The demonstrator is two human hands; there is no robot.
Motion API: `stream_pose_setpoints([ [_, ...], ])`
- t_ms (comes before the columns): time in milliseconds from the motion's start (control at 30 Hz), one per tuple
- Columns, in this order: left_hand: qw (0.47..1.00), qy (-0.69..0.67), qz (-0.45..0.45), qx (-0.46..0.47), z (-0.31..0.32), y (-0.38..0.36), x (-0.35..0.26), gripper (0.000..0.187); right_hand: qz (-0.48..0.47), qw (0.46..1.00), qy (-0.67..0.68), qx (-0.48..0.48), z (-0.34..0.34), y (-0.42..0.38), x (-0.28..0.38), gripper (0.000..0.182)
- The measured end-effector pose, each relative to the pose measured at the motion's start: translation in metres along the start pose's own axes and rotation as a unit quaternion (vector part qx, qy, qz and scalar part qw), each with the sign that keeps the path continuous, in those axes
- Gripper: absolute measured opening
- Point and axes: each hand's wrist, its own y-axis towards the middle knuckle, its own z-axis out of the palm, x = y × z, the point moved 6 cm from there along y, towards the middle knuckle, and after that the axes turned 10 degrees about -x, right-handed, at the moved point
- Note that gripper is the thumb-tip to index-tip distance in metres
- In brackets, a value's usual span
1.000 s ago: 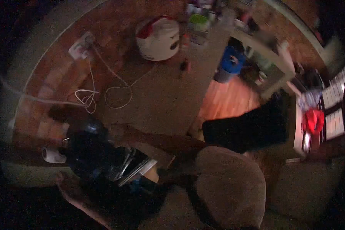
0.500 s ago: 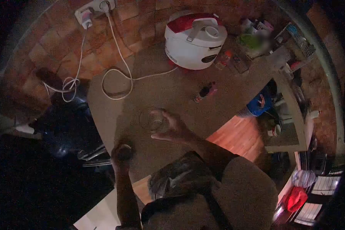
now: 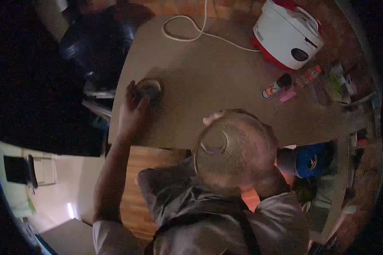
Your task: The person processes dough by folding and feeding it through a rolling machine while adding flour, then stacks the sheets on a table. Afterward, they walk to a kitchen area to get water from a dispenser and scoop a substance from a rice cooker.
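Observation:
A clear round glass vessel (image 3: 225, 148), its ribbed bottom showing, is held up close to the camera over my lap. My right hand (image 3: 264, 155) grips it from the right; fingertips show at its upper left rim, and much of the hand is seen through the glass. At the table's left side, my left hand (image 3: 136, 104) curls around a small round container (image 3: 152, 88) with a pale rim. That container is at the tabletop; its contents are too dark to make out.
A white and red rice cooker (image 3: 285, 36) stands at the back right, its white cord (image 3: 183, 39) looped on the table (image 3: 200, 80). Near it lie a dark-capped bottle (image 3: 276, 86), a pink item (image 3: 288, 95) and a red-capped bottle (image 3: 309, 75). A dark chair (image 3: 98, 46) is at the left.
My right hand has lifted the glass vessel off the table area, toward the camera. My left hand has moved the small container farther in over the table. The view has turned and shifted.

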Motion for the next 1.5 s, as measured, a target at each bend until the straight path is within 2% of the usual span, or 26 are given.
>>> stream_pose_setpoints([
  [100,0.979,0.158,0.121,-0.037,-0.015,-0.003,0.008,0.065,-0.026,0.997,0.039,0.058,-0.001,-0.028,0.038,0.072],
  [233,0.979,0.124,0.151,-0.063,-0.019,-0.008,0.009,0.063,-0.182,0.972,0.028,0.148,-0.012,-0.052,0.096,0.066],
  [333,0.977,0.114,0.159,-0.084,-0.027,-0.001,0.012,0.06,-0.207,0.946,-0.038,0.245,-0.011,-0.066,0.127,0.055],
  [400,0.983,0.07,0.147,-0.083,-0.039,0.018,0.032,0.057,-0.225,0.941,-0.052,0.246,-0.012,-0.076,0.148,0.042],
  [500,0.983,0.057,0.14,-0.102,-0.036,-0.004,0.008,0.054,-0.277,0.947,-0.044,0.159,-0.016,-0.092,0.179,0.026],
  [600,0.979,0.056,0.169,-0.1,-0.043,0.013,0.024,0.053,-0.285,0.948,-0.087,0.114,-0.026,-0.103,0.195,0.023],
  [700,0.981,0.032,0.168,-0.093,-0.043,0.015,0.026,0.051,-0.313,0.938,-0.117,0.098,-0.035,-0.112,0.197,0.026],
  [800,0.988,0.036,0.118,-0.093,-0.039,0.007,0.018,0.05,-0.331,0.925,-0.168,0.085,-0.039,-0.115,0.206,0.029],
  [900,0.984,0.049,0.145,-0.092,-0.039,0.0,0.013,0.05,-0.335,0.919,-0.193,0.08,-0.044,-0.119,0.211,0.03],
  [1000,0.979,0.025,0.183,-0.084,-0.054,0.037,0.046,0.049,-0.335,0.914,-0.21,0.091,-0.05,-0.12,0.219,0.031],
  [1100,0.979,0.035,0.179,-0.097,-0.049,0.017,0.029,0.049,-0.337,0.907,-0.228,0.111,-0.054,-0.119,0.23,0.032],
  [1200,0.988,0.01,0.122,-0.094,-0.043,0.002,0.017,0.049,-0.333,0.898,-0.253,0.138,-0.056,-0.117,0.239,0.033],
  [1300,0.985,0.013,0.147,-0.095,-0.042,0.002,0.009,0.049,-0.329,0.887,-0.281,0.163,-0.056,-0.113,0.246,0.035],
  [1400,0.987,0.006,0.13,-0.096,-0.04,-0.004,0.006,0.049,-0.315,0.88,-0.305,0.184,-0.061,-0.111,0.254,0.036],
  [1500,0.979,0.009,0.19,-0.079,-0.051,0.023,0.031,0.049,-0.305,0.871,-0.328,0.204,-0.061,-0.11,0.259,0.037],
])
